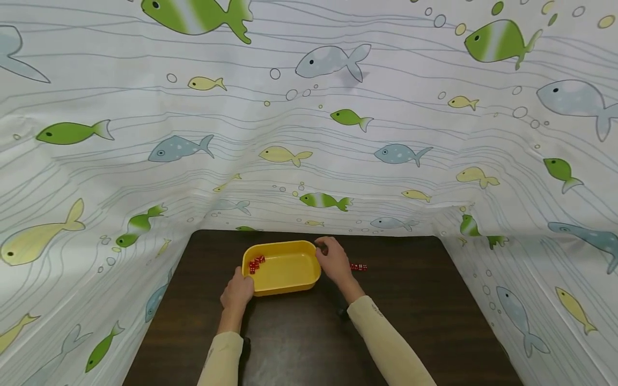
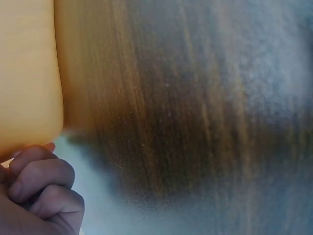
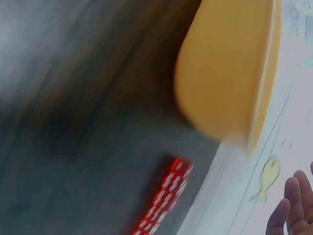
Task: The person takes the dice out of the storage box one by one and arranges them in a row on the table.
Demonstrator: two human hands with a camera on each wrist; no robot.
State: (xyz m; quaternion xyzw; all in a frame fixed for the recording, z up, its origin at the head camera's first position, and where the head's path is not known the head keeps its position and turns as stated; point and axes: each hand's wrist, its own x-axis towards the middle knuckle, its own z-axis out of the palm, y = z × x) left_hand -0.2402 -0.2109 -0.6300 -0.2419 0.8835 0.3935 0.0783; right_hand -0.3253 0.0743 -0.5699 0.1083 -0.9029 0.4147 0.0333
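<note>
The yellow tray (image 1: 287, 272) looks light and stiff, best held by its ends, one gripped by the left hand (image 1: 238, 291), the right hand (image 1: 334, 261) loose-fingered near the other.

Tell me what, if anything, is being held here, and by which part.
The left hand grips the shallow, rounded-rectangular, yellow plastic-looking tray by its near left corner. The right hand, beside the tray's right end, appears to hold nothing.
</note>
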